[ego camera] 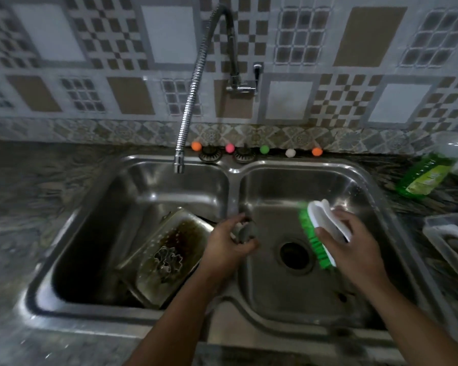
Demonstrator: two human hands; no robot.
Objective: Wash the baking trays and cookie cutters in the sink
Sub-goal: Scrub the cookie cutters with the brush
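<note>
- Left hand (229, 243): fingers curled round a small metal cutter (245, 229), gripped over the divider between the two basins; cutter's shape too blurred to tell.
- Right hand (354, 241): clasped on the white back of a brush (325, 233), thumb on the near side, fingers over the far side; green bristles turned left toward the cutter, not touching it.
- Brush held above the right basin, just right of the drain (295, 253).
- Both forearms reaching in from the near edge of the sink (230, 170).
- In the left basin, near its right wall: stained tray (169, 249) lying tilted, far end leaning up toward the divider, over another tray whose edge shows at the near side.
- On the tray's brown-stained bottom: a second cutter (168, 258), scalloped outline, lying flat.
- Faucet (196, 85): coiled hose arching from the wall, nozzle hanging over the far edge of the left basin; no water visible.
- Along the far edge of the sink, against the wall: row of small coloured balls (264, 149) and two strainers (210, 154).
- On the counter at the far right corner of the sink: green soap bottle (425, 178), lying tilted.
- On the counter by the right edge: clear tub (450, 240), partly cut off.
</note>
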